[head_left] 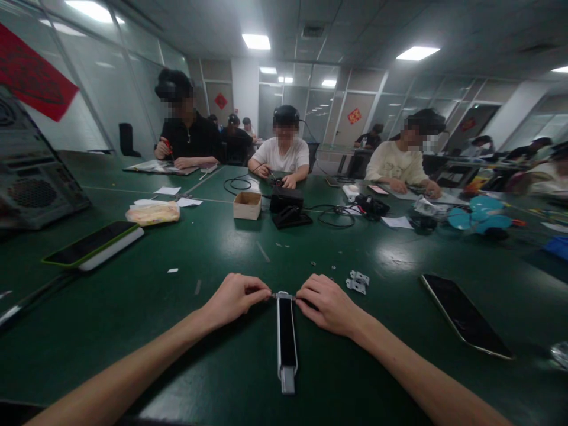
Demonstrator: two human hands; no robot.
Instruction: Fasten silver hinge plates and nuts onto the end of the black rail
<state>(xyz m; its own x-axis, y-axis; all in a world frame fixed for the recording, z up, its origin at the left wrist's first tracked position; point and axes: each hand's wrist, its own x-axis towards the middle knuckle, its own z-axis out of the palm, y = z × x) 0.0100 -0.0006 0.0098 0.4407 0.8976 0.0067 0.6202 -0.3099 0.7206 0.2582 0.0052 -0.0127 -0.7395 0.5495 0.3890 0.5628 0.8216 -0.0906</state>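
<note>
A narrow, white-edged device with a long black face lies on the green table in front of me, its silver tab toward me. At its far end is a metal crosspiece. My left hand pinches a tiny metal piece at the left side of that end, thumb against fingers. On the opposite side, my right hand is closed in a pinch at the crosspiece's right end; its fingers mostly hide what they grip. Beyond my right hand lie several small metal brackets and a few tiny rings.
A smartphone lies to the right. At left are a green-edged device, a plastic-wrapped packet and a computer case. A small box and black stand sit ahead. Across the table, several people work.
</note>
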